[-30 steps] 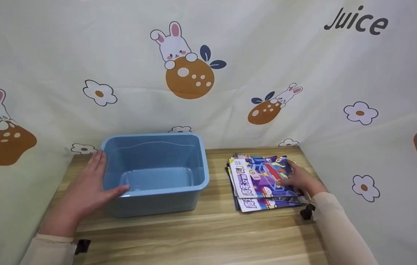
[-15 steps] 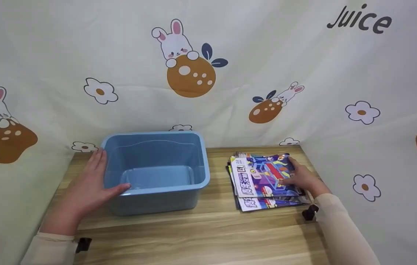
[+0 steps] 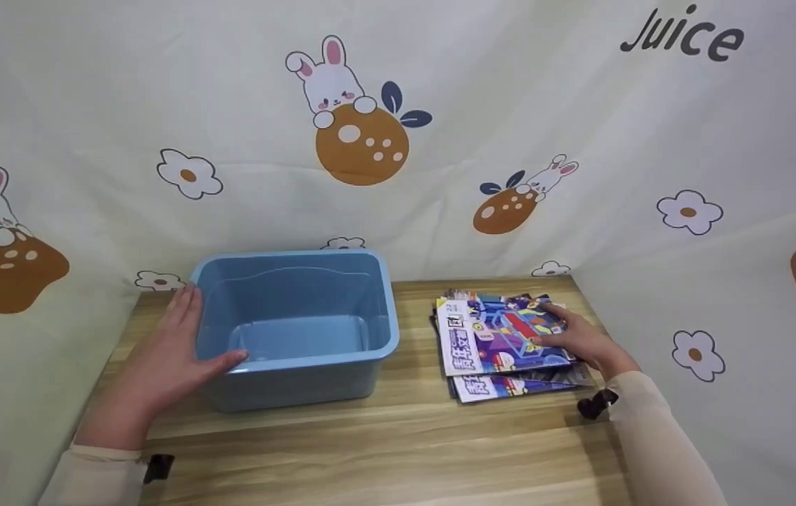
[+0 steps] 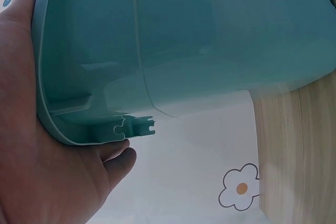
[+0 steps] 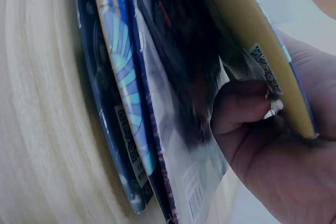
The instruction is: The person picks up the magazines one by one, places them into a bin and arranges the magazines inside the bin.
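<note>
A light blue plastic tub (image 3: 292,386) stands on the left part of the wooden table. My left hand (image 3: 162,365) holds the tub's left front corner, thumb over the front rim and fingers along the left side. In the left wrist view, fingertips (image 4: 121,167) curl beneath the rim. To the right lies a stack of magazines. Its top magazine (image 3: 503,337) has a white strip and a colourful purple cover. My right hand (image 3: 584,346) pinches this magazine's right edge, thumb above. The right wrist view shows that edge raised from the magazines beneath (image 5: 173,103), with a curled finger under it.
The wooden table (image 3: 384,450) runs in front of the tub and between it and the stack. A pale curtain (image 3: 250,126) printed with rabbits, oranges and flowers surrounds the back and sides. Black clips (image 3: 159,468) show at both wrists.
The right hand has lifted the top magazine's right edge a little and shifted it slightly left, showing more of the magazine below. The left hand and tub have not visibly moved.
</note>
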`<action>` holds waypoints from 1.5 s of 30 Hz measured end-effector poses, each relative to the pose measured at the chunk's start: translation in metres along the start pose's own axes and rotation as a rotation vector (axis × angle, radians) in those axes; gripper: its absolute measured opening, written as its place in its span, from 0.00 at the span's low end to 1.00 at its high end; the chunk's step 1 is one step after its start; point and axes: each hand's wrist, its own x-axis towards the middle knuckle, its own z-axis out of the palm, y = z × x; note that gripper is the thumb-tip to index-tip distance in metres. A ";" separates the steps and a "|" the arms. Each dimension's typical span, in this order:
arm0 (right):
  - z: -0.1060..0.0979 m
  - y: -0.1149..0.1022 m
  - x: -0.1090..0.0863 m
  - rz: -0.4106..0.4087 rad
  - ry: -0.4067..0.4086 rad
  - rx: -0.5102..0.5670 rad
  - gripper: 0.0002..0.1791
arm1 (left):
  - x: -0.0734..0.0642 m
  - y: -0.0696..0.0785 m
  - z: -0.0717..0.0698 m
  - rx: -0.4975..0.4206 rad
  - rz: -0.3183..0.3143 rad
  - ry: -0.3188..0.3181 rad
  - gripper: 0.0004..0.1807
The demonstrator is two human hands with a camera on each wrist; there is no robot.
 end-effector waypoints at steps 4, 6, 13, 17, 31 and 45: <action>0.000 0.002 0.001 -0.019 0.001 0.004 0.60 | -0.001 0.000 0.000 0.007 0.000 0.000 0.74; 0.000 0.003 0.000 -0.027 -0.002 0.016 0.60 | -0.001 0.000 -0.001 0.010 0.000 -0.001 0.75; 0.000 0.002 -0.003 -0.021 0.006 0.117 0.57 | -0.001 0.000 -0.001 0.010 0.004 -0.004 0.75; -0.001 0.004 -0.004 -0.036 0.028 0.156 0.56 | 0.000 0.000 -0.001 0.006 0.011 -0.002 0.74; 0.003 -0.016 -0.014 -0.029 0.074 0.292 0.56 | 0.000 -0.002 -0.001 0.033 0.012 -0.019 0.76; 0.008 -0.039 -0.021 -0.094 0.137 0.358 0.57 | 0.001 0.000 -0.002 0.006 0.023 -0.006 0.77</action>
